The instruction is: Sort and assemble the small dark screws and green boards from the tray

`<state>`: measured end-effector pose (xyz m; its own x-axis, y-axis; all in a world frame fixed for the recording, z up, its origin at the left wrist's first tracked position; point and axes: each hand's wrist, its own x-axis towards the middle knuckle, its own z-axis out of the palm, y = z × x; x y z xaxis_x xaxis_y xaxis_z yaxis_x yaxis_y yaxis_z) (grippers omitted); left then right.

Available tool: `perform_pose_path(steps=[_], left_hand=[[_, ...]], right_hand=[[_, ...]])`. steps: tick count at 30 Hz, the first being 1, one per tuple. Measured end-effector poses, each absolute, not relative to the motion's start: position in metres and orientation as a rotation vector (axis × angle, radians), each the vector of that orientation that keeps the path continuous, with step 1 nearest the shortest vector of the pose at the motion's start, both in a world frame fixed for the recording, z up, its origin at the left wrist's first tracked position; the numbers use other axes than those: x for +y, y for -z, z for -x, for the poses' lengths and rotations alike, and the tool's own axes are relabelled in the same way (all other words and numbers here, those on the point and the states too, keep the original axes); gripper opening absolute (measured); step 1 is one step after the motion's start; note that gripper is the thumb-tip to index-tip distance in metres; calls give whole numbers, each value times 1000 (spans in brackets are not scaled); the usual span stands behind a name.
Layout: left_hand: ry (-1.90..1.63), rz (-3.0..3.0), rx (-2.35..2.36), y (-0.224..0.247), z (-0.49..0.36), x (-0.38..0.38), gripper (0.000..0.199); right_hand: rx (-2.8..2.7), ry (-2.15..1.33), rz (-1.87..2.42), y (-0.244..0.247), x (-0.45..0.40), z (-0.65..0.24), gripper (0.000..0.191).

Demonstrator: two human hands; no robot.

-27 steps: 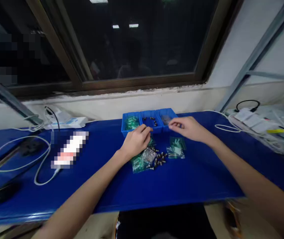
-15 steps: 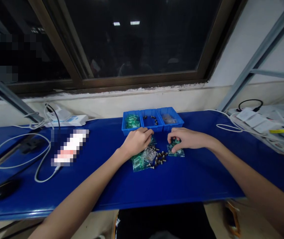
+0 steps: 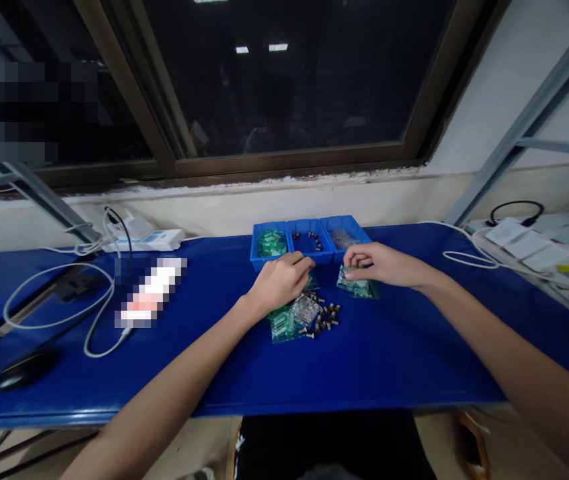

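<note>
My left hand is closed over the small green bags left of centre, its fingertips pressed on a bag. My right hand pinches a small clear-and-green bag just above the blue table. Between and below the hands lie a green bag of small parts, a clear bag and a loose pile of dark metal screws. Behind them stand three blue bins: the left one with green bags, the middle one with a few dark screws, the right one with clear bags.
On the blue table, a blurred-out device with a white cable lies left, near a black mouse and a power strip. White adapters and cables are at the right. A window is behind.
The view has shifted slightly. My right hand has moved a little up and away from the screw pile, with the bag at its fingertips. My left hand stays over the bags.
</note>
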<state>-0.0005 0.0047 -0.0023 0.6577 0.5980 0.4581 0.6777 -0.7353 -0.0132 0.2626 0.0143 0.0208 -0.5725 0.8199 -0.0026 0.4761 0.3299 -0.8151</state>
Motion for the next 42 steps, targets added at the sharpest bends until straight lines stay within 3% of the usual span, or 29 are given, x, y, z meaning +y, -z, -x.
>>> perform_pose_path(steps=[7, 14, 27, 33, 39, 42], left_hand=[[748, 2659, -868, -5, 1, 0, 30], [693, 2607, -775, -3, 1, -1, 20], [931, 2592, -1096, 0, -1, 2, 20], [835, 2670, -975, -3, -2, -1, 18], [738, 2707, -944, -6, -2, -5, 37], [690, 2662, -934, -6, -1, -5, 33]], right_hand=[[-1821, -1148, 1151, -8, 6, -239, 26], [-1753, -1258, 1058, 2, -3, -219, 23], [-1891, -1187, 914, -4, -7, -220, 33], [-1884, -962, 1041, 5, 0, -222, 25], [-1714, -1098, 1019, 3, -3, -218, 30], [-1663, -1157, 1014, 0, -7, -217, 35]])
